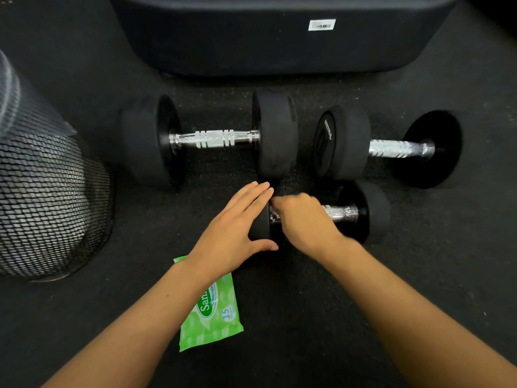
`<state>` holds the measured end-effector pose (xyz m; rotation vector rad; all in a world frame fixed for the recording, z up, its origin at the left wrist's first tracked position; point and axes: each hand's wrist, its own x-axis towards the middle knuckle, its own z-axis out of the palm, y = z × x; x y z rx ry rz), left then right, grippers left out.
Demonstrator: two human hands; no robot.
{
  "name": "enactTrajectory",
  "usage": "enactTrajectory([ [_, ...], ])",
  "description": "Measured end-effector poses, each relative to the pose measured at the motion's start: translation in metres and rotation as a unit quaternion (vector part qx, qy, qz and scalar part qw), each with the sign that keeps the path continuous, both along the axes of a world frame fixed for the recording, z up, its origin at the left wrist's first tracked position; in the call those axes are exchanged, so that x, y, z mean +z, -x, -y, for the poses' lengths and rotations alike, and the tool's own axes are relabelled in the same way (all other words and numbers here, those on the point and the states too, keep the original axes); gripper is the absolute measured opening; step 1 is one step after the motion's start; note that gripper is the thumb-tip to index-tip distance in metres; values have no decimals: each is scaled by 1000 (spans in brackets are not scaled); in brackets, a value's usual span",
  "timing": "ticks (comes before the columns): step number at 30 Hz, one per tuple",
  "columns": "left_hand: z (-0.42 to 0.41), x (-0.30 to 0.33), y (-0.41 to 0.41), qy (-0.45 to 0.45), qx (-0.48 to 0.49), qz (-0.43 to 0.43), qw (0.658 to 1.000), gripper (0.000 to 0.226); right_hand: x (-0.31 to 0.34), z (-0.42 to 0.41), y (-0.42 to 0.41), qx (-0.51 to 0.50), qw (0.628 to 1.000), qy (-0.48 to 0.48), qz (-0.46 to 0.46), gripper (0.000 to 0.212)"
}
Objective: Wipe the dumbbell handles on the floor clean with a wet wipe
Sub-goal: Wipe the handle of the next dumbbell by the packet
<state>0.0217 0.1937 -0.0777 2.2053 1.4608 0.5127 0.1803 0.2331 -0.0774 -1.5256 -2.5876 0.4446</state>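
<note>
The near dumbbell point(321, 217) lies on the floor. The left hand point(237, 228), fingers straight, steadies its left head; the right hand point(302, 219) curls round the handle, wipe unseen. Best twist along the full knurl.

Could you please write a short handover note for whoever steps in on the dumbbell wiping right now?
Left hand: open, fingers straight, resting on the left end weight of the small dumbbell nearest the person.
Right hand: curled round that dumbbell's handle; a wipe is not visible under it, so I cannot confirm one is there.
Wet wipe pack: flat on the floor under the left forearm.
Large left dumbbell and right dumbbell lie further away, untouched now.
Done: cannot tell which handles are clean.
Left: finish the near handle, then check the other two.
</note>
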Motion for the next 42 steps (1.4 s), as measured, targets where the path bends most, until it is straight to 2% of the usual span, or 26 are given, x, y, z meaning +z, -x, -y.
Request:
enactTrajectory([
  [2, 1, 1, 0, 3, -1, 0, 1000, 93, -6, 16, -14, 30, 997, -17, -62, 30],
  [4, 1, 0, 0, 2, -1, 1, 1000, 94, -17, 16, -30, 51, 996, -32, -65, 42],
  [9, 0, -3, 0, -3, 9, 3, 1000, 94, -27, 26, -9, 11, 996, -51, -73, 49],
  [12, 2, -2, -1, 1, 4, 6, 1000, 94, -26, 27, -28, 22, 993, -71, -88, 42],
  [15, 0, -2, -1, -5, 5, 6, 1000, 94, -10, 10, -19, -48, 995, -13, -81, 27],
  [18, 1, -1, 0, -1, 6, 3, 1000, 94, -4, 10, -2, -28, 997, 13, -73, 10],
  [22, 2, 1, -1, 1, 2, 3, 1000, 94, 8, -7, -10, -52, 998, 38, -16, 14],
  [25, 1, 0, 0, 2, 5, -1, 1000, 94, 8, -7, 4, -28, 999, 28, 11, 17],
  [27, 1, 0, 0, 5, 4, 2, 1000, 94, 2, 7, -3, 0, 999, 5, -34, 17],
  [31, 0, -1, 0, 4, 8, 7, 1000, 95, -10, 13, -21, 9, 993, -19, -115, 32],
  [34, 0, -2, 0, 2, 12, 6, 1000, 95, -25, 23, -5, -17, 993, -76, -92, 39],
  [38, 1, -1, -1, 9, 8, 8, 1000, 94, -38, 30, -31, 39, 985, -144, -91, 39],
  [42, 0, -4, -1, -3, 18, 8, 1000, 94, -40, 35, -7, -30, 982, -143, -122, 40],
])
